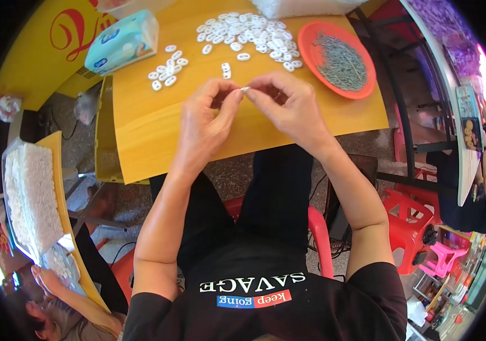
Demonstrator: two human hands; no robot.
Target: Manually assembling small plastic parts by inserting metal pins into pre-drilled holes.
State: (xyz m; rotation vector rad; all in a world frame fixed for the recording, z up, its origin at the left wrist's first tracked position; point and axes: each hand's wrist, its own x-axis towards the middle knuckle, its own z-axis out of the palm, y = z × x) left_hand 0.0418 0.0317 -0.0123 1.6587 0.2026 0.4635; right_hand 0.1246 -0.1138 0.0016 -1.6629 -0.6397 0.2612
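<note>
Above the yellow table, my left hand [208,116] and my right hand [292,108] meet fingertip to fingertip. Between their thumbs and forefingers is a small white plastic piece [245,89], mostly covered by the fingers. Just beyond my left hand lie small white blocky pieces [226,70] close together. A large heap of white oval plastic pieces with holes [246,29] spreads farther back, and a smaller group of the same ovals [168,69] sits to the left. To the right of my right hand, an orange-red plate [309,46] holds many thin grey metal pins [339,63].
A light blue tissue pack [122,42] stands at the table's [158,128] back left. A clear container [305,7] is at the far edge. On the lower left, another person's hand [47,278] is by a side table with a white-filled bin [34,193]. Red plastic stools [407,227] stand right.
</note>
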